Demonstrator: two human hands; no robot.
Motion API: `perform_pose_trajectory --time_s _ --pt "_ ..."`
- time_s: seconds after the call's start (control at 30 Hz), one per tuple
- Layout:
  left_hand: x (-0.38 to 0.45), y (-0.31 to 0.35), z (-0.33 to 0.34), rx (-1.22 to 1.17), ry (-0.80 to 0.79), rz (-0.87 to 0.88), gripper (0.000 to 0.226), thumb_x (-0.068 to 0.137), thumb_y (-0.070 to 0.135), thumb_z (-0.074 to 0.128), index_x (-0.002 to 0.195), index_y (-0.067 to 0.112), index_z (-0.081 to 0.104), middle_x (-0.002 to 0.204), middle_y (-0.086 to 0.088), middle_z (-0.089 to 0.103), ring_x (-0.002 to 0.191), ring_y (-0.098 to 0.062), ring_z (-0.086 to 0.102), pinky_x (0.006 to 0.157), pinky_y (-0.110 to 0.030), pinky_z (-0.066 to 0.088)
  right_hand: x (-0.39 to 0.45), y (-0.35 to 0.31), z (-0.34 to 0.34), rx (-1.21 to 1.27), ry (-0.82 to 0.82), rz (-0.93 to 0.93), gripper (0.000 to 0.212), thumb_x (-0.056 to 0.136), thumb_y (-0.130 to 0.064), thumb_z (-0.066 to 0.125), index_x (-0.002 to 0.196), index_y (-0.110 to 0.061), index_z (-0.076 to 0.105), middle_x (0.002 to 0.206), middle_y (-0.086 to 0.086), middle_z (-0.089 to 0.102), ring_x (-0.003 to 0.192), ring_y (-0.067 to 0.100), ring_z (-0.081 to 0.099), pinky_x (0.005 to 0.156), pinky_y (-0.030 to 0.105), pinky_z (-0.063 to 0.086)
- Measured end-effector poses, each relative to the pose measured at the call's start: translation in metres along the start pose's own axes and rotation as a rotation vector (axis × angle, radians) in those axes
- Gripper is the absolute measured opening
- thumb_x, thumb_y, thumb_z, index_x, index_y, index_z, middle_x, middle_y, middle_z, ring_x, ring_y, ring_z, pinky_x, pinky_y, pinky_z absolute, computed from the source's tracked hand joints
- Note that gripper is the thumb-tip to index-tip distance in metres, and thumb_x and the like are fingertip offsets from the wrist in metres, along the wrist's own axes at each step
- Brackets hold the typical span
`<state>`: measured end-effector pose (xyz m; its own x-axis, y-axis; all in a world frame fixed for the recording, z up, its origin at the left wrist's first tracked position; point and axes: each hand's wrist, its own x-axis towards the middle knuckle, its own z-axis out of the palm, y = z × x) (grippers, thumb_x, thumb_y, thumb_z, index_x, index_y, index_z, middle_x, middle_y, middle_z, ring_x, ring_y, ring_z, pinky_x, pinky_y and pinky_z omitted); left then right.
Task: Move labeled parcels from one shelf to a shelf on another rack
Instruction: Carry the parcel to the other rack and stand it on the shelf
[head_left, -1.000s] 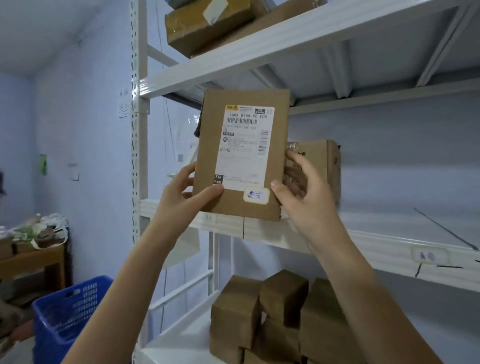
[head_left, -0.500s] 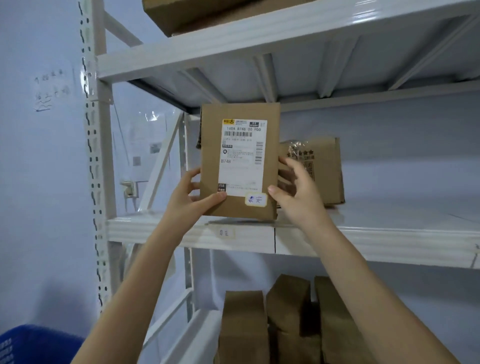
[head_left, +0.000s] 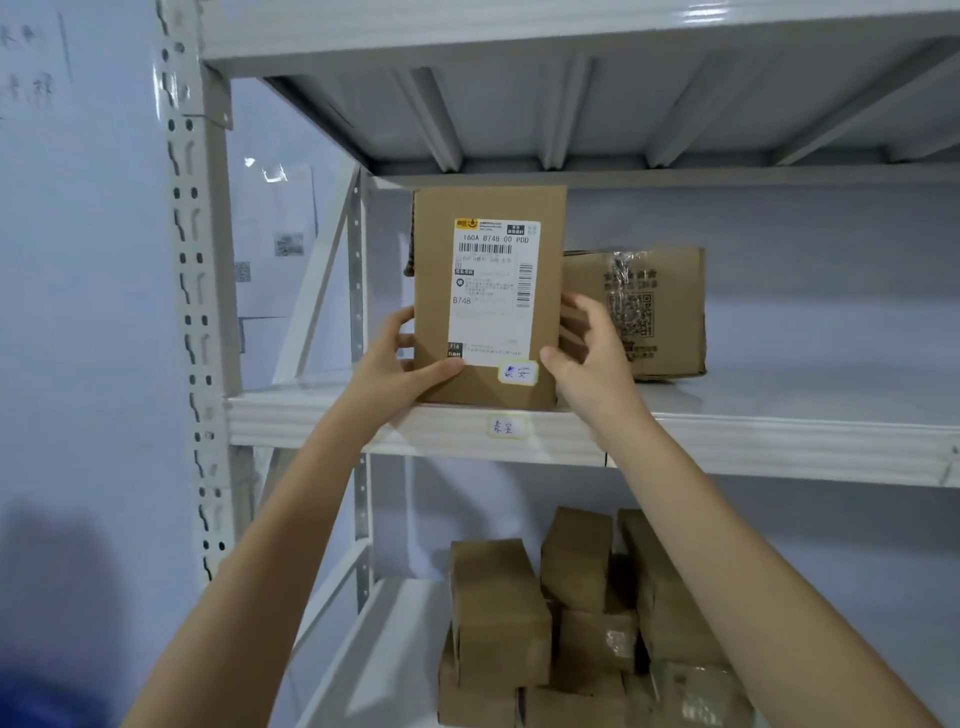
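A brown cardboard parcel (head_left: 431, 291) with a white shipping label and a small handwritten sticker stands upright at the front of the white middle shelf (head_left: 727, 431). My left hand (head_left: 400, 364) grips its lower left edge, thumb across the front. My right hand (head_left: 592, 358) grips its lower right edge. The parcel's bottom edge rests at the shelf's front lip, just above a small handwritten shelf tag (head_left: 506, 427).
Another brown box (head_left: 660, 306) with a printed code stands on the same shelf, right behind my right hand. Several brown boxes (head_left: 571, 623) are stacked on the shelf below. The rack's perforated upright (head_left: 197, 312) is at left, the upper shelf's underside (head_left: 571, 104) overhead.
I have come closer to the rack. The parcel went forward and down from in front of the shelf until its bottom edge reached the middle shelf. Both hands kept their grip.
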<state>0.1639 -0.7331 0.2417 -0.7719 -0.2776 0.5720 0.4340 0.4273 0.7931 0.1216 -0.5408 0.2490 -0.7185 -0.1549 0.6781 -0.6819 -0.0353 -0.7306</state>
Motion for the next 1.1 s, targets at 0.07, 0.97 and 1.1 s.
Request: perform_pose_trajectory --time_s 0.07,0.97,1.1 --pt "0.000 0.000 0.001 0.001 -0.005 0.009 0.076 0.076 0.024 0.076 0.140 0.026 0.037 0.119 -0.006 0.056 0.105 -0.024 0.065 0.084 -0.030 0.053 -0.001 0.002 0.000 0.006 0.002 -0.002 0.052 0.088 0.006 0.052 0.135 -0.011 0.037 0.141 0.006 0.047 0.126 0.014 0.045 0.106 0.026 0.039" --pt "-0.140 -0.056 0.295 0.057 -0.887 -0.188 0.029 0.091 0.018 0.053 0.118 0.007 0.053 0.102 -0.004 0.054 0.091 -0.018 0.054 0.086 -0.031 0.045 -0.210 0.177 -0.259 -0.628 0.172 0.662 0.022 0.090 -0.010 0.056 0.108 0.000 0.066 0.103 0.009 0.064 0.099 0.024 0.062 0.071 0.009 0.044" --pt "-0.155 -0.058 0.367 0.137 -1.073 -0.269 0.016 0.092 0.019 0.051 0.102 0.007 0.051 0.100 -0.011 0.052 0.086 -0.023 0.056 0.072 -0.033 0.047 -0.247 0.180 -0.329 -0.464 0.332 0.948 0.034 0.092 -0.019 0.054 0.120 0.000 0.059 0.124 0.018 0.060 0.102 0.021 0.055 0.090 0.030 0.043"
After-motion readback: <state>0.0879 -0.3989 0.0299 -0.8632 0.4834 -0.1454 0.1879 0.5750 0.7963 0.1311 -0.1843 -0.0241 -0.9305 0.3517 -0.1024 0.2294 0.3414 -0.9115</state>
